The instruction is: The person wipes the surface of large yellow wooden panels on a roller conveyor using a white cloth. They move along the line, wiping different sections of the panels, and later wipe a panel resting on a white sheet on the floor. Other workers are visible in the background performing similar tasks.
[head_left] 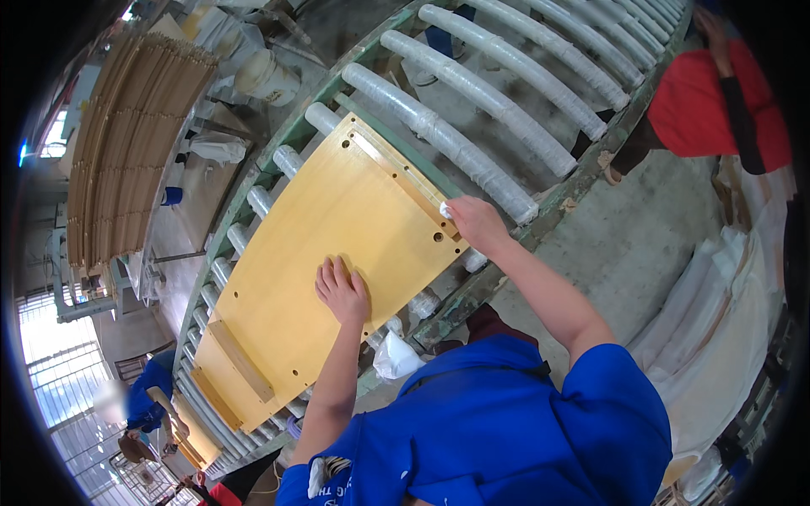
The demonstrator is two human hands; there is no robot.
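The right hand [477, 223] is pinching a white wad [445, 210], apparently wiping the board [308, 221]; the left hand [342, 292] is resting open; the next stroke is probably needing steadiness.

Green-framed roller conveyor [481, 94] carries a drilled yellow wooden panel [337, 207], lying flat across plastic-wrapped rollers [439, 128].
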